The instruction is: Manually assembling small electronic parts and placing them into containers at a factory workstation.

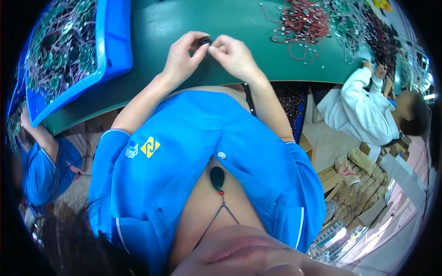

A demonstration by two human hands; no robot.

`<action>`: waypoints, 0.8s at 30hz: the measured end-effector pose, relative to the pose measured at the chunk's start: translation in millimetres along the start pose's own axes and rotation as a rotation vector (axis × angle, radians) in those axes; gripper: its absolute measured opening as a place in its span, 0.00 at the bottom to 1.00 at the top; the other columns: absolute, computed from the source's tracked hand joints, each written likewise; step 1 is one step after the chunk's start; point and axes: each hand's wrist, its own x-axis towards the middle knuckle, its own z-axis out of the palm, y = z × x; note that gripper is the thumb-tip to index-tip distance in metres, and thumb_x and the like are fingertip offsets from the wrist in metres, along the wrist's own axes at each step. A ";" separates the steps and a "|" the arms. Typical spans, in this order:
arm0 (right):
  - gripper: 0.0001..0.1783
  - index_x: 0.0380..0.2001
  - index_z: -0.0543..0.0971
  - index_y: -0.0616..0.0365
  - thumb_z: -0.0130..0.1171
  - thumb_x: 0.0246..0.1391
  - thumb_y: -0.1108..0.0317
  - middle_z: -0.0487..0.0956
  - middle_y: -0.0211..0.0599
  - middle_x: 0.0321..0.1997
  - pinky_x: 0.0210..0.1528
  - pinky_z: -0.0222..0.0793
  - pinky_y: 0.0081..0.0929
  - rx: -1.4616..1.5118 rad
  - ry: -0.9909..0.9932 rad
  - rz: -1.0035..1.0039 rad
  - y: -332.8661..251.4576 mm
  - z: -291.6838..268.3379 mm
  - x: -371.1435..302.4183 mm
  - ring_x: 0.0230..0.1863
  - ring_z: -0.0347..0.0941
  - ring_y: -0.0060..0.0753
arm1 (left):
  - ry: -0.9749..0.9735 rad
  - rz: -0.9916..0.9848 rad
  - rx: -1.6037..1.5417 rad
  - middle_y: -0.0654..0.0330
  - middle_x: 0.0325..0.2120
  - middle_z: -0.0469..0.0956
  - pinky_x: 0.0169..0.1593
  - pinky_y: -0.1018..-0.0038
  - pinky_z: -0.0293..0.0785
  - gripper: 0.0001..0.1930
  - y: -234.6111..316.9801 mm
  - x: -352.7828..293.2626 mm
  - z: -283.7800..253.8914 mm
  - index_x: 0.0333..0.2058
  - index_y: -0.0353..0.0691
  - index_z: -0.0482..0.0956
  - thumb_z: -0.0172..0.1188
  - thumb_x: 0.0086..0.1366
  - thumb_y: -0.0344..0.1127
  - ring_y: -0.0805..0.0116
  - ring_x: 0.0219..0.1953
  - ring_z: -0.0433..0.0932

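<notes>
Over the near part of the green table (pixel 184 16), my two hands meet fingertip to fingertip. My left hand (pixel 183 54) is closed, its thumb and forefinger pinching a small black part (pixel 204 41) whose exact kind I cannot make out. My right hand (pixel 232 56) is closed too, thumb and forefinger pressed together right at the edge of the black part. Whether anything small sits between those right fingertips is hidden.
At the left stands a blue bin (pixel 113 50) heaped with green circuit boards and wires (pixel 64 41). Red wires (pixel 304 20), pale wires (pixel 347 23) and dark wires (pixel 382 41) lie at the far right. Co-workers sit on both sides, one in a grey top (pixel 357 110); cardboard boxes (pixel 329 179) stand lower right.
</notes>
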 end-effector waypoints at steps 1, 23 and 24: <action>0.08 0.29 0.76 0.55 0.57 0.55 0.63 0.71 0.25 0.17 0.20 0.57 0.21 -0.028 0.050 -0.009 -0.9 3.3 -0.7 0.17 0.61 0.19 | 0.003 -0.055 -0.052 0.60 0.31 0.77 0.31 0.78 0.71 0.11 -3.5 -0.5 1.2 0.40 0.36 0.76 0.58 0.57 0.25 0.72 0.27 0.73; 0.08 0.33 0.72 0.48 0.50 0.57 0.58 0.79 0.41 0.24 0.26 0.67 0.42 -0.459 0.090 -0.210 8.7 -18.9 -32.7 0.26 0.75 0.51 | -0.283 -0.259 -0.466 0.55 0.42 0.74 0.34 0.83 0.71 0.17 -5.5 0.2 16.0 0.50 0.34 0.68 0.55 0.62 0.24 0.74 0.32 0.74; 0.08 0.33 0.73 0.47 0.50 0.57 0.57 0.79 0.41 0.25 0.26 0.66 0.43 -0.544 0.030 -0.126 8.6 -33.4 -46.7 0.26 0.75 0.51 | -0.349 -0.234 -0.454 0.53 0.45 0.73 0.33 0.82 0.71 0.18 -2.2 -0.2 19.7 0.51 0.35 0.67 0.56 0.62 0.24 0.74 0.32 0.74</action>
